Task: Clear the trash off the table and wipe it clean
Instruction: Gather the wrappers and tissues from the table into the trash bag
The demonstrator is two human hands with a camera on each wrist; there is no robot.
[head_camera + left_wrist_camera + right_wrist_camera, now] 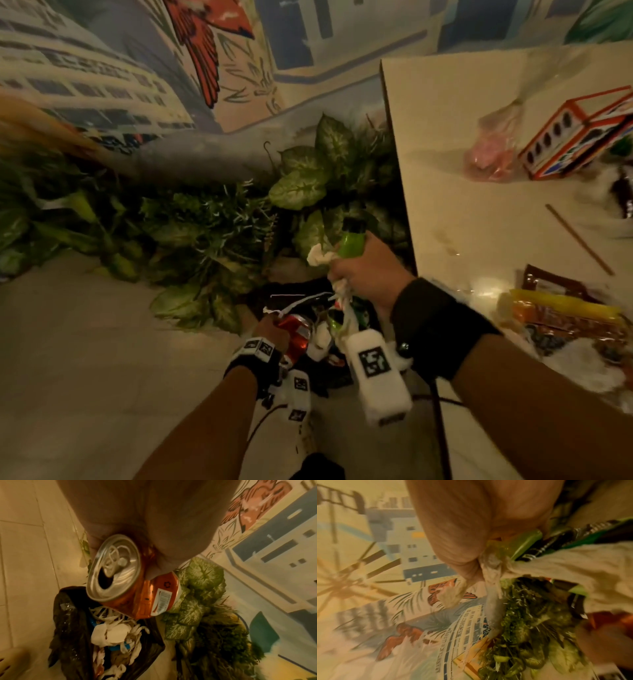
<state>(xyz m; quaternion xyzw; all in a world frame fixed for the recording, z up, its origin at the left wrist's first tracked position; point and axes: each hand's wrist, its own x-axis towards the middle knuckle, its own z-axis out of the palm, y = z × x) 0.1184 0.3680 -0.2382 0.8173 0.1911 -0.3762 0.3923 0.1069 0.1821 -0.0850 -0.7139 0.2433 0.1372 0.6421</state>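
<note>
The pale tabletop (pixel 445 144) carries a pink plastic bag (pixel 489 154) touching a red-edged carton (pixel 575 137), a lone chopstick (pixel 579 240) and snack wrappers (pixel 561 311) at its near edge, while the tiled floor (pixel 85 342) bears a black trash bag (pixel 68 635) beside leafy plants (pixel 205 233).

Orange-red crushed can (pixel 137 588), green bottle (pixel 351 244), black trash bag (pixel 68 628), white-veined green leaves (pixel 329 164)

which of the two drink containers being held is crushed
The orange can in the left hand, dented and bent over the trash bag. The green bottle in the right hand looks undented.
</note>
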